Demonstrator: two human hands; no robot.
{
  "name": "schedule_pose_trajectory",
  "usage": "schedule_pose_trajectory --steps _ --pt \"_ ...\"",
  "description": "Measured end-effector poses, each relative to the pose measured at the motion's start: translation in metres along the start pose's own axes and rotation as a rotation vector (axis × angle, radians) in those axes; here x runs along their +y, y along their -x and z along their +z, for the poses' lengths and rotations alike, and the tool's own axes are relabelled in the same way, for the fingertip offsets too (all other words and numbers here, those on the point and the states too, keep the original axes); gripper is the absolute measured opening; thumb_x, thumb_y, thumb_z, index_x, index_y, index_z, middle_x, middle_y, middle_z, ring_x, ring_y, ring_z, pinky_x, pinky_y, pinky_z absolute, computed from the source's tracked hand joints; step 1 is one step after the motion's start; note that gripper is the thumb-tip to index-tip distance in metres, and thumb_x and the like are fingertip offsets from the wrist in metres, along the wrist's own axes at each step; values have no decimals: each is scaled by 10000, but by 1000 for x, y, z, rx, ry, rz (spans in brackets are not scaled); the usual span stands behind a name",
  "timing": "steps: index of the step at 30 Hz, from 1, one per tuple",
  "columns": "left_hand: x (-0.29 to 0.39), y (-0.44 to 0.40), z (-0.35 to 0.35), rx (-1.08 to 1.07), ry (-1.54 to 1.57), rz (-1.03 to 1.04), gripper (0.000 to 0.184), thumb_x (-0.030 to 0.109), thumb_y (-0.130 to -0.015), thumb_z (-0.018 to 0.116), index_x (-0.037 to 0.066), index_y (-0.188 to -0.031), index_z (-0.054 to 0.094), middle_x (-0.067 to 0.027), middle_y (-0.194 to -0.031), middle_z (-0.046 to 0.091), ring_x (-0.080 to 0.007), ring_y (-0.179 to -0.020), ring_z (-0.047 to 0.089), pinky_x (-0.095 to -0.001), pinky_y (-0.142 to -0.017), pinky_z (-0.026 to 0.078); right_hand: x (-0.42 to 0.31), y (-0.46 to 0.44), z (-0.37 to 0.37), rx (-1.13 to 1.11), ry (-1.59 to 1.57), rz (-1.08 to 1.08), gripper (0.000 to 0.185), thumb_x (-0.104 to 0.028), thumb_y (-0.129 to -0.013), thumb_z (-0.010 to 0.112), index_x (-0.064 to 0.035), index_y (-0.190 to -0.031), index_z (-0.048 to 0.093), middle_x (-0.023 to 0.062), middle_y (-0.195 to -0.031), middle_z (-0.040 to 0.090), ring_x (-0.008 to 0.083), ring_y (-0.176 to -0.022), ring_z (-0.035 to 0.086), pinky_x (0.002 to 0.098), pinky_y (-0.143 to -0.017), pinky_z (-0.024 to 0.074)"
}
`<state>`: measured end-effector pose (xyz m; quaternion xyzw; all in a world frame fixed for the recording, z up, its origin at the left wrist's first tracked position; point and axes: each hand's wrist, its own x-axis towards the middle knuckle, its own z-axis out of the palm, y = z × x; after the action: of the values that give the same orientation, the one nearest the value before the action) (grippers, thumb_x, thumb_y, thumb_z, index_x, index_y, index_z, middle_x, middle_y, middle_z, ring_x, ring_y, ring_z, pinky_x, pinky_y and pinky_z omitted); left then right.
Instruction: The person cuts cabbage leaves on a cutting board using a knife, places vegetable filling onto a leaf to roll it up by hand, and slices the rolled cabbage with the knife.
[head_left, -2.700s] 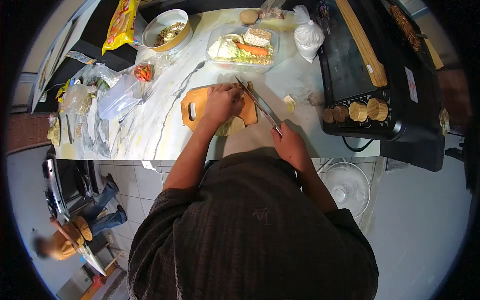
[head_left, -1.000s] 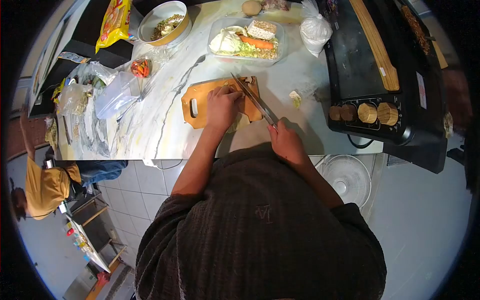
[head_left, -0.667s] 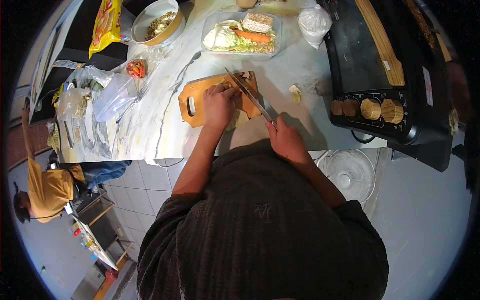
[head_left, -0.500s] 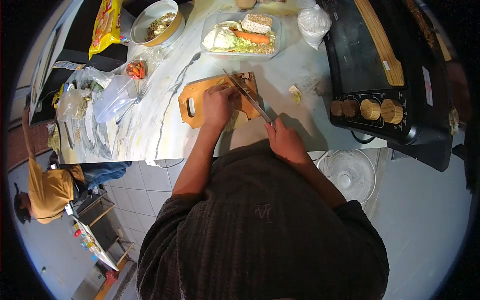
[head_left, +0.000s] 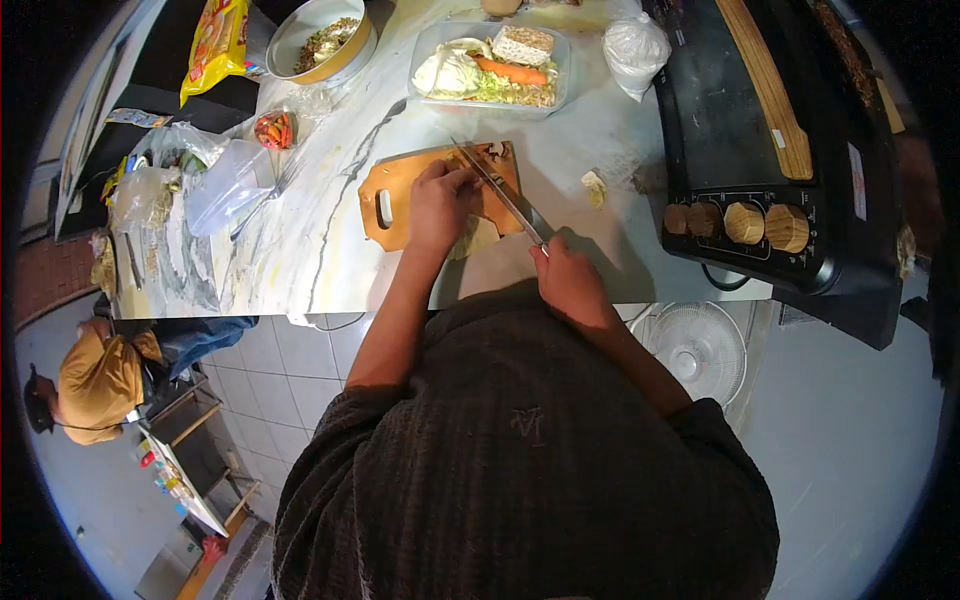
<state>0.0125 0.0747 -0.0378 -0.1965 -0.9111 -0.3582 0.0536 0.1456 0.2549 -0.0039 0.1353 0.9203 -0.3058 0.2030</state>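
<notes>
My right hand [head_left: 572, 277] is closed round the handle of a long knife [head_left: 508, 204], whose blade slants up and left across the right part of an orange-brown cutting board [head_left: 400, 180]. On the board, left of the blade, my left hand [head_left: 440, 203] has its fingers curled together; what they hold, if anything, is hidden. Small pale pieces lie by the blade, and brownish scraps [head_left: 497, 151] rest at the board's top right corner. A thin pale sheet [head_left: 476, 238] lies at its lower edge. Beyond the board stands a clear container [head_left: 488, 107] with cabbage, a carrot [head_left: 512, 71] and a pale block.
A black stove [head_left: 730, 160] is at the right, near a bag of white powder [head_left: 636, 55]. A bowl [head_left: 322, 45], red chillies [head_left: 273, 130] and plastic bags [head_left: 145, 200] lie left. A peel scrap [head_left: 594, 188] lies right of the board. Another person [head_left: 98, 385] is at lower left.
My left hand's fingers have shifted slightly on the board, and the knife has moved little. The view has tilted a bit. The other person has moved and now bends over, with the raised arm lowered.
</notes>
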Motion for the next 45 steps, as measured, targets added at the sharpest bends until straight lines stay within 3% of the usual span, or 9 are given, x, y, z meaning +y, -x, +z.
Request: schedule_pose_trajectory --steps 3,6,8,12,14,23,38,40,45 --pt "-1 0 0 -17 29 -31 95 134 -778 734 62 -840 742 -124 -776 629 -327 -766 628 -439 -738 494 -1 -4 4 -35 8 31 377 -344 -1022 473 30 -1044 518 304 -862 663 506 -848 651 583 -760 512" --pt "-2 2 0 -30 -21 -11 95 134 -783 733 60 -840 746 -119 -780 627 -320 -776 629 -435 -744 496 1 -10 10 71 -41 -42 367 -335 -1015 492 30 -985 496 323 -803 639 541 -790 613 595 -701 487" --pt "-1 1 -1 -32 -53 -6 94 134 -786 732 59 -841 747 -118 -789 635 -317 -789 632 -430 -748 497 -2 -14 6 28 17 18 386 -340 -1018 480 43 -1055 508 314 -876 664 506 -840 656 585 -743 516" --pt "-3 5 1 -26 -36 18 125 142 -788 732 64 -882 758 -114 -837 666 -318 -836 637 -428 -780 492 12 -6 13 30 10 -22 396 -347 -1013 487 46 -1050 505 315 -860 663 509 -816 657 590 -718 517" --pt "-3 8 0 -34 -53 35 140 145 -786 735 63 -896 761 -114 -852 675 -320 -849 639 -431 -793 491 19 -2 19 135 -41 -34 366 -358 -1001 512 5 -962 502 312 -781 640 530 -754 618 618 -667 476" --pt "3 5 -9 -80 37 2 195 108 -799 732 43 -981 758 -169 -887 674 -350 -859 645 -436 -783 515 16 0 8 46 -25 -41 394 -385 -1013 477 8 -1014 513 309 -775 646 526 -767 634 604 -701 500" --pt "-2 5 -2 -14 -43 17 129 110 -803 733 40 -909 757 -173 -825 649 -362 -788 634 -446 -735 505 12 4 4 53 -69 -109 375 -372 -1011 493 1 -969 505 287 -732 640 533 -723 622 616 -667 488" --pt "-3 6 1 27 -15 22 96 109 -765 752 48 -838 739 -104 -798 623 -315 -796 612 -434 -741 477 9 5 6 61 -65 -98 374 -372 -1008 499 -1 -962 507 290 -733 639 533 -729 622 618 -671 486" --pt "-4 8 0 35 -23 47 86 114 -778 747 42 -824 738 -109 -782 628 -319 -792 618 -432 -746 477 7 5 5 64 -81 -84 380 -380 -1007 499 -5 -950 517 298 -753 641 532 -756 625 622 -683 481"
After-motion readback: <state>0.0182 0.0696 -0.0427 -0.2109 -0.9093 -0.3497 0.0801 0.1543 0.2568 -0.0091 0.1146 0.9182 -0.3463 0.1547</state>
